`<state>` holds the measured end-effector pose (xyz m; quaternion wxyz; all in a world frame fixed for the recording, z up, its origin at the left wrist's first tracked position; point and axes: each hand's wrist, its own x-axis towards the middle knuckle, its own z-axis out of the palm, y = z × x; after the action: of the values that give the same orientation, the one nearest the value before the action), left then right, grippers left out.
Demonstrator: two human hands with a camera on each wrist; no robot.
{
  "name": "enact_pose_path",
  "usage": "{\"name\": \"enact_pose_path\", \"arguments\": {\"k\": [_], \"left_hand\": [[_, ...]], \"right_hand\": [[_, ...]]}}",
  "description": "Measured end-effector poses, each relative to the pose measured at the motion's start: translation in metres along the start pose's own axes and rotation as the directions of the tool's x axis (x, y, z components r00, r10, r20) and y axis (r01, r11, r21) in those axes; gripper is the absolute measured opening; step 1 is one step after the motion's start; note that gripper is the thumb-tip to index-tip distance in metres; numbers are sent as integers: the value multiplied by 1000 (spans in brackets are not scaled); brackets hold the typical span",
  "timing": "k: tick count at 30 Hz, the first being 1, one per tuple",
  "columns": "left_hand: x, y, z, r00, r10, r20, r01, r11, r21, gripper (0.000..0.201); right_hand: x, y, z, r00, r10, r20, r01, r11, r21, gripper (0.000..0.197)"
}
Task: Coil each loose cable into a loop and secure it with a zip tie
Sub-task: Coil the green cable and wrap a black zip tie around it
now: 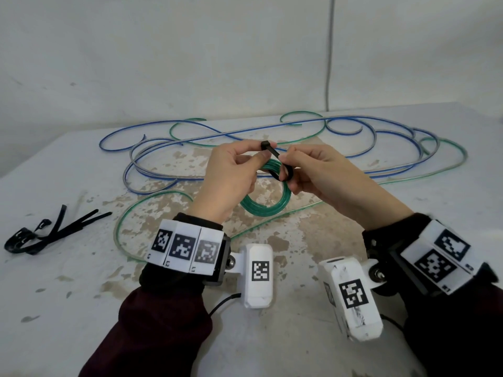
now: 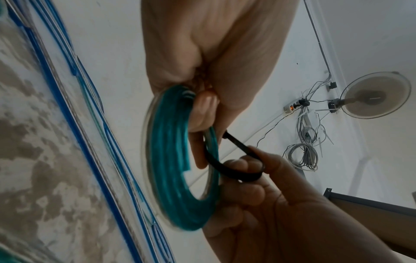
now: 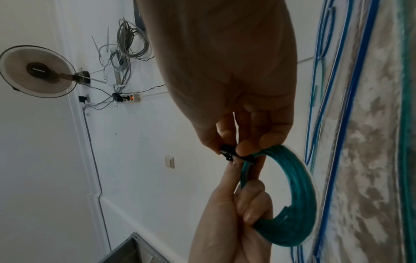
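Above the surface [image 1: 81, 295], the left hand [image 1: 228, 180] pinches the zip tie [image 1: 275, 159] head and holds the green coil [image 1: 265, 205]; the right hand [image 1: 324, 175], just beside, pinches its looped strap.

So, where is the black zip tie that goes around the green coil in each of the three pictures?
Head: black zip tie at centre, pinched between both hands above the table.
Left wrist: zip tie right of centre, looped through the green coil.
Right wrist: zip tie at centre, at the coil's top edge between the fingertips.
Shared landmark: the green coil itself; both wrist views also show the wall fan.
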<state>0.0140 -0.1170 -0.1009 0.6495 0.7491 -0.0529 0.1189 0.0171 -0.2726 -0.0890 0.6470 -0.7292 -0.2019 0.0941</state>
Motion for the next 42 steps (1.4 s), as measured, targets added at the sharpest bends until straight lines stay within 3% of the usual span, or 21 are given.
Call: {"name": "enact_pose_path", "arguments": {"k": [6, 9, 15, 17, 21, 26, 29, 33, 39, 40, 42], "left_hand": [[-2, 3, -3, 999, 46, 20, -48, 994, 94, 19], [-3, 6, -3, 994, 106, 18, -107, 981, 164, 19], [-10, 14, 1, 976, 191, 103, -212, 943, 256, 20], [-11, 15, 0, 980, 156, 127, -183, 954, 237, 21], [-10, 13, -4, 980, 59, 190, -103, 969, 226, 22], [-10, 12, -4, 969, -15, 245, -46, 970, 240, 25], [-9, 13, -3, 966, -35, 257, -24, 975, 223, 19], [-10, 15, -5, 940, -55, 338, 10, 991, 133, 20], [-9, 14, 3, 904, -95, 418, 69, 995, 78, 23], [-9, 13, 2, 902, -103, 418, 75, 994, 83, 23], [-8, 10, -2, 910, -112, 398, 85, 993, 85, 23]], "right_hand": [[0, 1, 0, 1000, -5, 8, 5, 999, 32, 43], [0, 2, 1, 1000, -12, -4, 12, 1000, 26, 35], [-2, -1, 3, 987, -62, -149, 58, 998, -31, 29], [-1, -1, 1, 977, -77, -197, 63, 995, -79, 28], [2, 2, -4, 978, 23, -205, -43, 995, -94, 20], [2, 3, -7, 985, 38, -171, -47, 998, -47, 12], [5, 4, -7, 974, 54, -222, -37, 996, 78, 18], [9, 4, -7, 930, -3, -367, 57, 989, 135, 18], [12, 8, -8, 819, -25, -573, 175, 962, 209, 20], [12, 9, -6, 826, -21, -563, 178, 958, 226, 19], [11, 9, -4, 887, 13, -462, 113, 963, 244, 13]]}}
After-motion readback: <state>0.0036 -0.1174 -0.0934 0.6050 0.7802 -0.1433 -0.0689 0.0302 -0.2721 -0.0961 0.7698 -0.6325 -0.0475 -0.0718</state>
